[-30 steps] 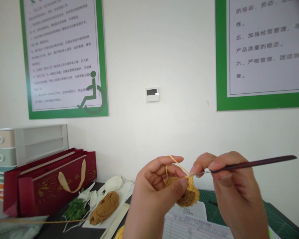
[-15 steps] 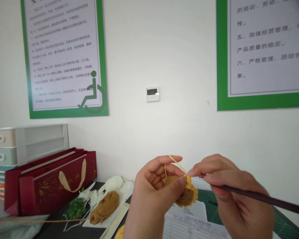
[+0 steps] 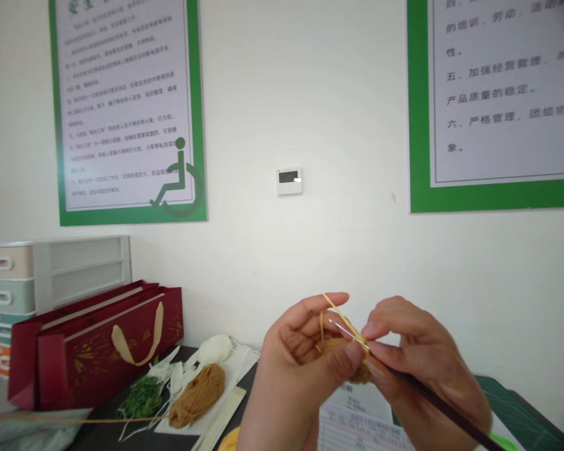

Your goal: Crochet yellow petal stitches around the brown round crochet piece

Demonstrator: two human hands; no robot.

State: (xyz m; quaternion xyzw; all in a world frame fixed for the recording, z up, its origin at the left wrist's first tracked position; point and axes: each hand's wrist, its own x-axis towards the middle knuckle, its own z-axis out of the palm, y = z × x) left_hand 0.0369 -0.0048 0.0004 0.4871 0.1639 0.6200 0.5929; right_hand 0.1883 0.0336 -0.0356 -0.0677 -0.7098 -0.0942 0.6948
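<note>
The brown crocheted piece (image 3: 360,374) is pinched between the thumb and fingers of the left hand (image 3: 298,360), with yellow yarn (image 3: 337,309) draped over its raised index finger. The dark-handled hook (image 3: 444,408) is gripped by the right hand (image 3: 425,369), its metal tip pointed toward the left fingers. Left of both hands, a brown skein (image 3: 197,396) is laid on white paper (image 3: 239,361) on the counter (image 3: 104,433).

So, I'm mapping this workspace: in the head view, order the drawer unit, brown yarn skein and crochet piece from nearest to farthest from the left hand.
1. Crochet piece, held in the left hand.
2. Brown yarn skein, left of it.
3. Drawer unit, at the far left.
</note>
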